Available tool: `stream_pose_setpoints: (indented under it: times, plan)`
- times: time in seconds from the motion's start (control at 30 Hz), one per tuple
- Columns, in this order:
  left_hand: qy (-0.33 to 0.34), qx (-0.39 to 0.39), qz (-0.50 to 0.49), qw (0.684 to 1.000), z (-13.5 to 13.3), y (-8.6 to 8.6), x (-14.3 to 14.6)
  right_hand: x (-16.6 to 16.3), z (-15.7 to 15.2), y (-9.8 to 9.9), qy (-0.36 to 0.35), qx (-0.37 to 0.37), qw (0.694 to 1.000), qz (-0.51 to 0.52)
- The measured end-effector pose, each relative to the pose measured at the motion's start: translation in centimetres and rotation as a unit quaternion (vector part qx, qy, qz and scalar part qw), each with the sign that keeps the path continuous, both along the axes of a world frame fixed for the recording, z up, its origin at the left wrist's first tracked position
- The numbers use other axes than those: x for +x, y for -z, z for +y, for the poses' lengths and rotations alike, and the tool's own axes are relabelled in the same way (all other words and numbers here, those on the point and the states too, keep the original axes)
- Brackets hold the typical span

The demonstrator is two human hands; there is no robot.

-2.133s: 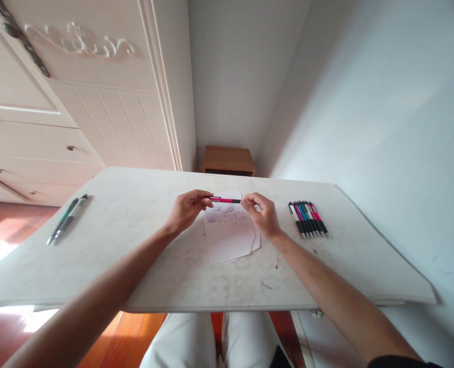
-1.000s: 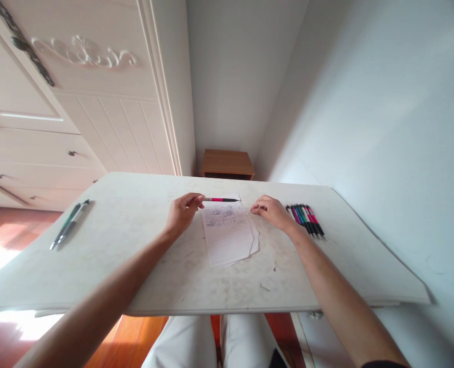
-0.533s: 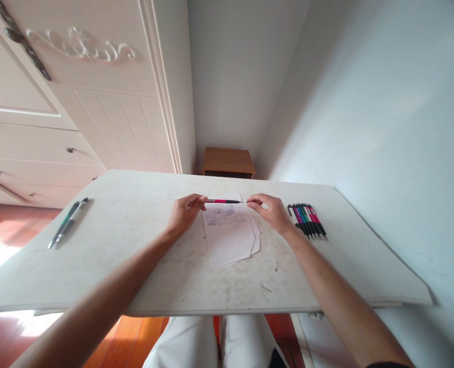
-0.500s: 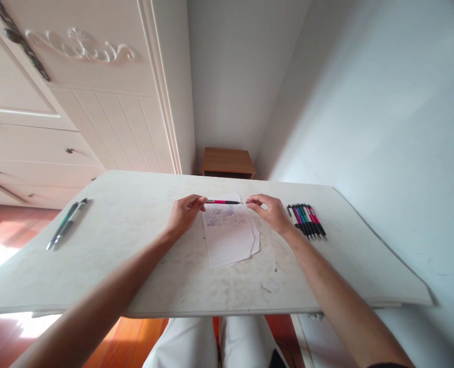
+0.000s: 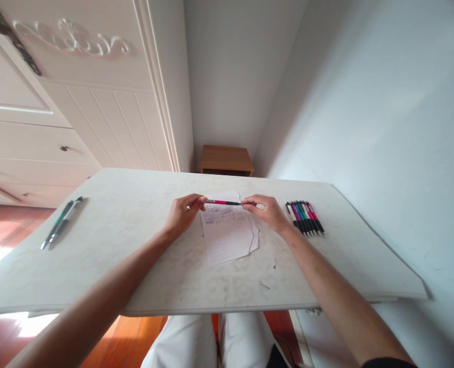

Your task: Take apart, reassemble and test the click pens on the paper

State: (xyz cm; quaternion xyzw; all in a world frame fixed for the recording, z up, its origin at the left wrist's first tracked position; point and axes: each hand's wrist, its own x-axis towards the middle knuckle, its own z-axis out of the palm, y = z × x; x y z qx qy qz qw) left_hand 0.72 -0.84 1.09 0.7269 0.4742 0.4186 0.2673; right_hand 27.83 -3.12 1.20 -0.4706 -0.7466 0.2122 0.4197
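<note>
A pink pen with a black grip [image 5: 224,202] is held level just over the paper. My left hand [image 5: 186,212] pinches its rear end. My right hand [image 5: 264,210] has its fingertips closed at the pen's writing end, around a small metal pen tip that they mostly hide. Beneath the pen lie scribbled sheets of lined paper [image 5: 227,243] with a torn right edge. To the right of my right hand, several pens with black grips [image 5: 305,219] lie side by side in a row.
Two pens [image 5: 63,223] lie together near the left side of the white table [image 5: 146,286]. Small scraps [image 5: 265,285] are near its front edge. A pale cabinet [image 5: 123,122] stands at the left, a wall at the right, and a brown wooden stand [image 5: 227,157] behind.
My right hand has moved left, bringing the small metal tip from just off the pen's thin exposed end onto it. My left hand still grips the pen. The view has shifted slightly.
</note>
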Motion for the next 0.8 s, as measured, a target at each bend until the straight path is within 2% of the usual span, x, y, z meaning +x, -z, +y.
stream_pose_setpoints:
  times: [0.23, 0.5, 0.67, 0.8]
  plan:
    - [0.033, 0.019, -0.014, 0.999, 0.00, 0.03, 0.02, -0.03, 0.10, 0.41, 0.008, -0.052, 0.998, 0.047]
    - [0.052, 0.055, -0.017, 0.997, 0.10, 0.44, -0.03, 0.18, 0.27, 0.57, 0.013, -0.059, 0.996, 0.072]
    - [0.093, 0.080, -0.042, 0.991, 0.33, 0.64, -0.09, -0.10, 0.13, 0.51, 0.007, -0.071, 0.994, 0.082]
    - [0.090, 0.081, -0.026, 0.992, 0.25, 0.72, -0.03, -0.37, 0.20, 0.75, 0.015, -0.085, 0.990, 0.110]
